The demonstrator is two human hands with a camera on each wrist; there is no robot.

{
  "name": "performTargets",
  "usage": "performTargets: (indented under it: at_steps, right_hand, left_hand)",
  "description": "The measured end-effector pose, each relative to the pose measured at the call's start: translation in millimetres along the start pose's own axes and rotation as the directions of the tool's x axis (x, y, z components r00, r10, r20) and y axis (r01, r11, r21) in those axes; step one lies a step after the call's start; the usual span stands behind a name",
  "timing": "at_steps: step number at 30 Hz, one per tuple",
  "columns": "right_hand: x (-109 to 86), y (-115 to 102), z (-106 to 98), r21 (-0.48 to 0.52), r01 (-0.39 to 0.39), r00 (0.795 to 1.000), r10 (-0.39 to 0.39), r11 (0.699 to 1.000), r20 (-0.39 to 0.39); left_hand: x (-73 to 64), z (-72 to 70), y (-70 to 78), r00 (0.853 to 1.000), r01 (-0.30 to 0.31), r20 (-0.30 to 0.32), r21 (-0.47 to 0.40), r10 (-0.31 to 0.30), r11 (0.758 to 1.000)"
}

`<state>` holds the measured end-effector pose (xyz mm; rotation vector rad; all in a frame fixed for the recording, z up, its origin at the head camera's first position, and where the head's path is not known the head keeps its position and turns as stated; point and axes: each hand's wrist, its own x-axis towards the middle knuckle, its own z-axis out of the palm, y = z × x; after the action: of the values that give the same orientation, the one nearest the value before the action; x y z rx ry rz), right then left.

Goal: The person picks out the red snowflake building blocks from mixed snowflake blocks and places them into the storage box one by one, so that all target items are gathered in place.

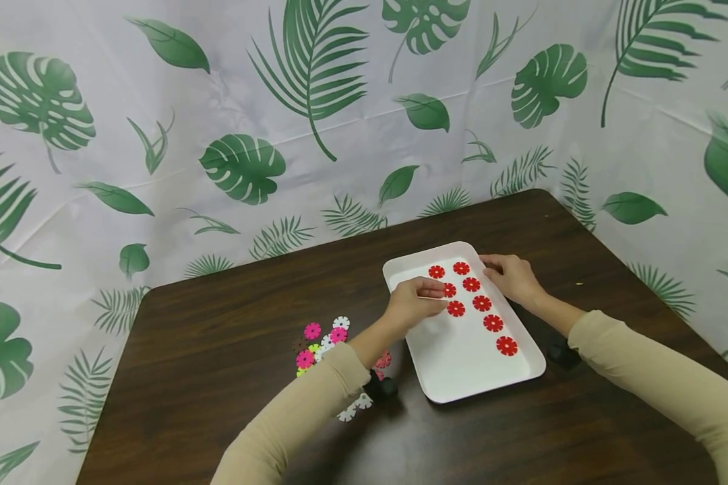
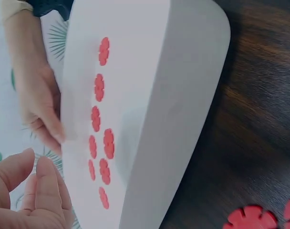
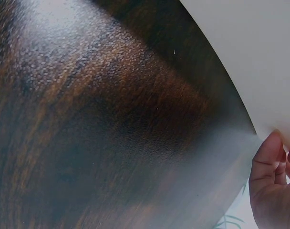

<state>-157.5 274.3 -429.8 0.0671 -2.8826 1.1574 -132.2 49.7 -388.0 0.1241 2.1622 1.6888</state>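
Note:
A white rectangular tray (image 1: 455, 364) lies on the table, holding several red notched snowflake discs (image 1: 506, 346) in two columns, the right one longer. My left hand (image 1: 415, 304) hovers over the left column near its lower discs. In the left wrist view, the thumb and fingertips of that hand (image 2: 37, 195) stand apart, nothing between them. At the tray's far right side, my right hand (image 1: 516, 277) grips the rim. The right wrist view catches its thumb (image 3: 266, 157) at the tray's edge, the other fingers partly out of frame.
Left of the tray, a loose pile of notched discs in pink (image 1: 312, 330), white (image 1: 342, 323), yellow and red lies on the dark wooden table (image 1: 218, 364), partly hidden by my left sleeve. A leaf-patterned cloth (image 1: 352, 135) hangs behind the table.

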Motion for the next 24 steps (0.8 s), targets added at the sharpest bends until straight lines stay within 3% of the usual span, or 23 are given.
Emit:
performTargets:
  at_steps: [6,12,24]
  right_hand:
    - [-0.8,0.3,-0.2,0.004,0.007,1.000,-0.007,1.000,0.005]
    - [0.4,2.0,-0.6,0.004,0.009,1.000,-0.009,1.000,0.014]
    - [0.4,2.3,-0.5,0.015,-0.009,1.000,0.009,1.000,0.020]
  left_hand:
    - [-11.9,-20.8,-4.5,1.000,-0.012,0.000,-0.066,0.012,0.998]
    - [-26.2,-39.5,-13.5,0.999,-0.049,0.012,-0.058,0.050,0.997]
    - [-44.4,-58.6,-29.2,0.997,-0.074,0.004,-0.076,0.074,0.994]
